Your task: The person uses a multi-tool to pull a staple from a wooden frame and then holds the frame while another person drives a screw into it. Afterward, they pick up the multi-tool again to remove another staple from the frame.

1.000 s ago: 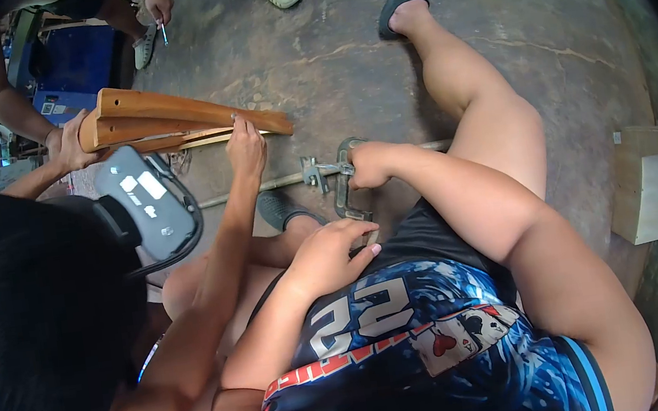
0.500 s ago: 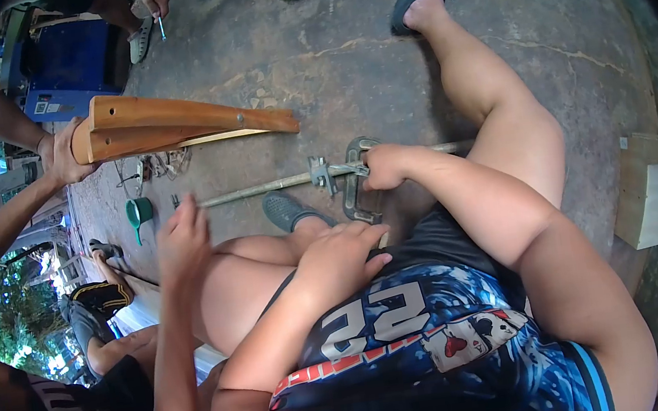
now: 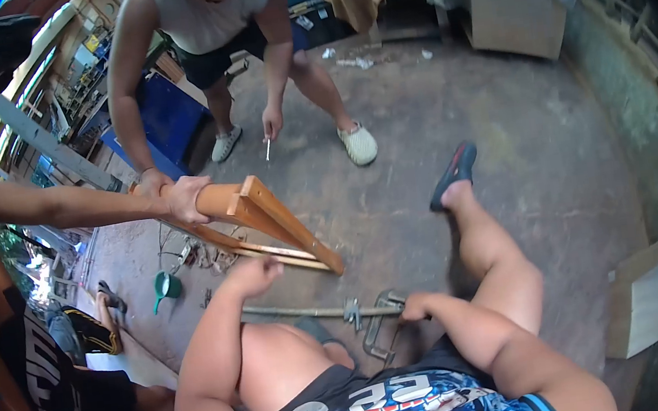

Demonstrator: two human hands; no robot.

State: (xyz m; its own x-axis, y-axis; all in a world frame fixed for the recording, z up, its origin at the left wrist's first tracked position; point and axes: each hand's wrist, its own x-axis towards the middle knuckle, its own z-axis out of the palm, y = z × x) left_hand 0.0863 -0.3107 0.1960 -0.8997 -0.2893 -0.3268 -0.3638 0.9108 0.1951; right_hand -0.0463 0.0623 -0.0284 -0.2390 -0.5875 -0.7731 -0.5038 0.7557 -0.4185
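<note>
Lifted off the thigh since the earlier frames, the left hand (image 3: pixel 254 275) is now raised toward the low end of the wooden frame (image 3: pixel 264 213), and the camera has tilted up so that more of the workshop floor (image 3: pixel 556 178) is in view.

At far left, a co-worker's arm reaches in and that person's hand (image 3: pixel 184 198) grips the upper end of the wooden frame, holding it tilted with its lower tip on the floor. Below it a green funnel (image 3: pixel 165 286) lies on the floor beside a scatter of small hardware.

The left hand is loosely curled, fingers drawn together, empty, just beside the frame's thin lower slats; contact cannot be confirmed.

Farther back, a standing person (image 3: pixel 216 22) bends forward with a small stick-like item (image 3: pixel 268 149) in one hand.

Right of centre, the right hand (image 3: pixel 414 307) is closed on the metal clamp (image 3: pixel 379 332), which lies on the floor between the legs at the end of a long metal bar (image 3: pixel 301 314). The grip has not changed from the earlier frames.

At far right, a pale wooden block (image 3: pixel 645 306) stands on the floor, well apart from the clamp.

Judgement: attention has shifted from the clamp toward the frame.
</note>
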